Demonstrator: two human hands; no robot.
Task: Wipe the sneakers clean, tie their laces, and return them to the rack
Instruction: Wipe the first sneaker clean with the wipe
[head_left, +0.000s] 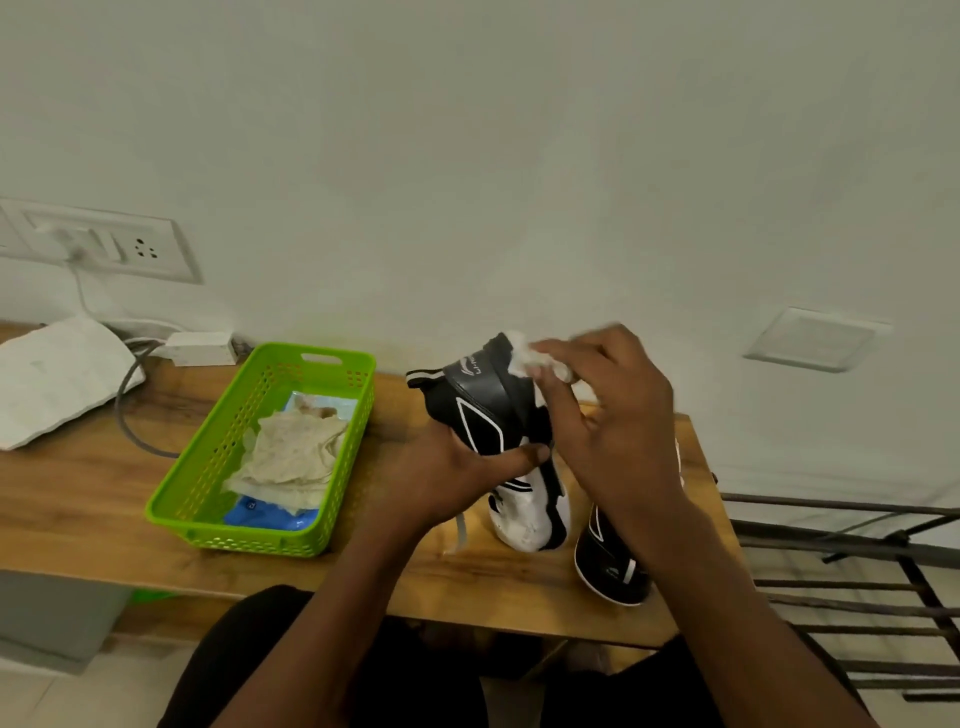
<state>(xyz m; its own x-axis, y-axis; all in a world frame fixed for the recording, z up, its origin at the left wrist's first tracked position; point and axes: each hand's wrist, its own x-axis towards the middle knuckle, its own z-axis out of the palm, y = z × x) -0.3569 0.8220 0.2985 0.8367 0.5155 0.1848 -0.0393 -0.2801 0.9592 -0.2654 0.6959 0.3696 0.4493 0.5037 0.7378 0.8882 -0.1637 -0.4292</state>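
A black and white sneaker (485, 415) stands tilted on its toe on the wooden table (78, 499), heel up. My left hand (457, 473) grips its side near the middle. My right hand (613, 415) pinches a crumpled white wipe (530, 358) against the sneaker's heel collar. The second sneaker (608, 566) lies on the table behind my right forearm, mostly hidden, near the front edge. A loose white lace (461, 532) hangs down below my left hand.
A green plastic basket (218, 452) on the left of the table holds used wipes and a blue packet. A white paper pad (52, 384), a charger and cables lie at the far left. A dark metal rack (852, 561) stands to the right of the table.
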